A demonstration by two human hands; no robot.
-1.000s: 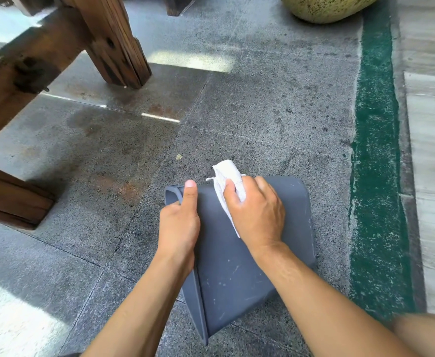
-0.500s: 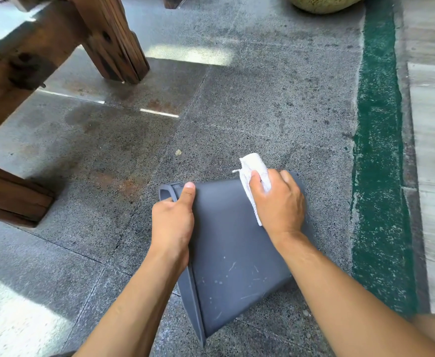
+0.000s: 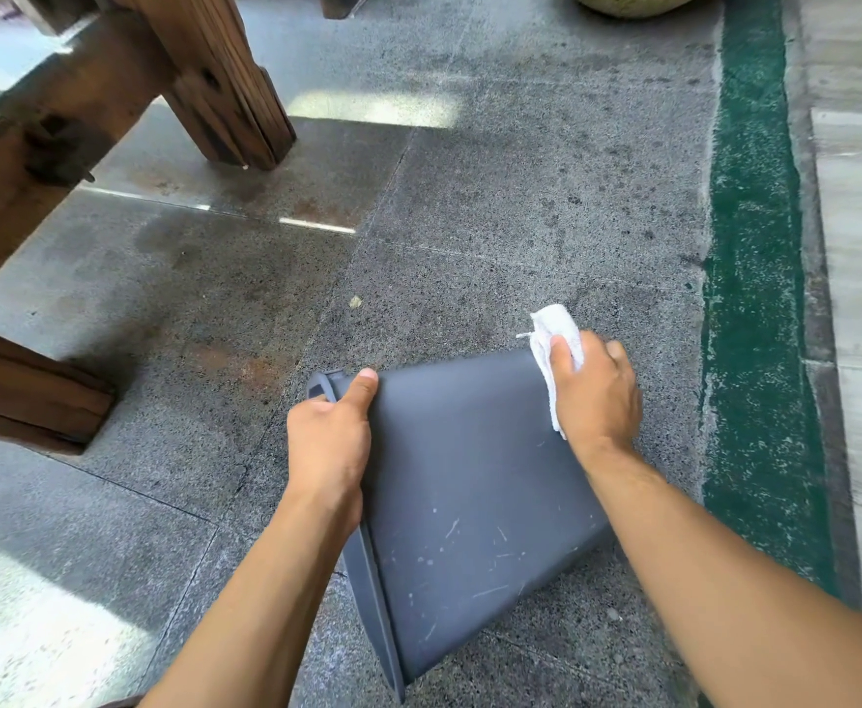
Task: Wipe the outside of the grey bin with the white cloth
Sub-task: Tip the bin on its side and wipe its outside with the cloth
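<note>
The grey bin [image 3: 464, 482] lies on its side on the stone floor, its rim towards the left and its base end to the right. Scratches mark its upper wall. My left hand [image 3: 329, 442] grips the rim, thumb lying along the top wall. My right hand [image 3: 595, 390] holds the white cloth [image 3: 554, 344] and presses it on the bin's far right corner. Part of the cloth sticks out past my fingers, beyond the bin's edge.
Dark wooden furniture legs [image 3: 214, 79] stand at the upper left, with another beam [image 3: 20, 390] low at the left. A green painted strip [image 3: 755, 298] runs along the right, beside pale stone slabs. A rounded yellowish object [image 3: 633, 2] sits at the top edge.
My right hand has slid the cloth across the bin's upper wall from near the middle to the far right corner. My left hand has stayed on the rim.
</note>
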